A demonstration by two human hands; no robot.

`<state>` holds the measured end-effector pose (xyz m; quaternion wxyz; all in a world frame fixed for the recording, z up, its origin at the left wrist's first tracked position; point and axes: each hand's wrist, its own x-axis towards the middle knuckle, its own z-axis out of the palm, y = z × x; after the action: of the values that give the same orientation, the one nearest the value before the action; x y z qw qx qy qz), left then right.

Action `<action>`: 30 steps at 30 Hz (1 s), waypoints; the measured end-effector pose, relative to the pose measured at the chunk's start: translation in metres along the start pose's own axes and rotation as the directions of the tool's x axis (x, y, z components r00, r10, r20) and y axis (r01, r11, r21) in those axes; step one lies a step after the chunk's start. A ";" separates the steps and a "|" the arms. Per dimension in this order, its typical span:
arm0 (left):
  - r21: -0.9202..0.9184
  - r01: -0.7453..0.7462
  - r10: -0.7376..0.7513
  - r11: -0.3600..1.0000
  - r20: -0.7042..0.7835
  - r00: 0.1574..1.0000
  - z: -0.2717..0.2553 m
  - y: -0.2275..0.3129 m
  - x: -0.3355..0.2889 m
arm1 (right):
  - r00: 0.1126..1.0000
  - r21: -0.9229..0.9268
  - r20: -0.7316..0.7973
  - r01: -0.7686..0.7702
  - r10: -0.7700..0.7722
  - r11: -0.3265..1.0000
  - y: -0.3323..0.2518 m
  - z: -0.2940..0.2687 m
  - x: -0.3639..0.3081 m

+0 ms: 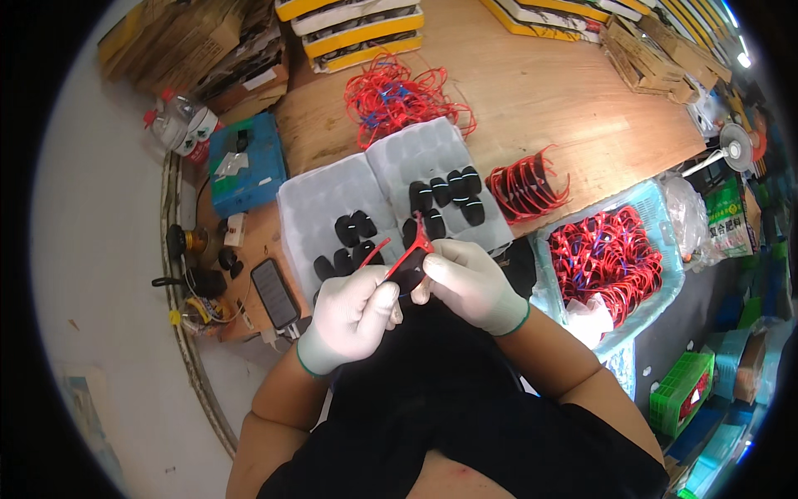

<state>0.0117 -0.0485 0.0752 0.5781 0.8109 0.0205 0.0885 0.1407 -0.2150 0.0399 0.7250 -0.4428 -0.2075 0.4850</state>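
Because the red glasses frame (426,244) appears light, thin and springy, hold it by the rim and avoid twisting its slender arms. It sits between both hands, at the near side of the grey trays (320,200). The left hand (351,318) and right hand (472,287) are each closed in a thumb-and-finger pinch on it. Its dark lens (406,279) is probably smooth and scratchable; handle by the edge.

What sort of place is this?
Probably a small eyewear workshop: dark lenses sit in pale trays, red frames are heaped beyond them, and a blue basket holds many more.
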 end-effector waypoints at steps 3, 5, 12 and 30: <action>-0.135 0.079 -0.081 0.988 -0.012 0.997 -0.005 -0.009 -0.006 | 1.000 -0.135 -0.010 -0.010 0.009 0.991 -0.009 0.007 0.002; -0.266 0.216 -0.218 0.939 0.023 0.976 -0.011 -0.009 -0.008 | 1.000 -0.157 -0.019 0.001 -0.004 0.988 -0.006 0.009 0.005; -0.222 0.200 -0.202 0.954 0.014 0.979 -0.009 0.004 -0.001 | 1.000 -0.161 0.011 -0.003 0.005 0.987 -0.014 0.022 0.010; 0.288 -0.185 0.221 0.940 -0.099 0.970 0.011 0.008 -0.010 | 0.982 -0.255 0.153 -0.069 0.111 0.964 -0.011 0.008 0.007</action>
<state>0.0035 -0.0630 0.0782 0.4445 0.8739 -0.0136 0.1964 0.1438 -0.2066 0.0526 0.6211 -0.4973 -0.3061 0.5227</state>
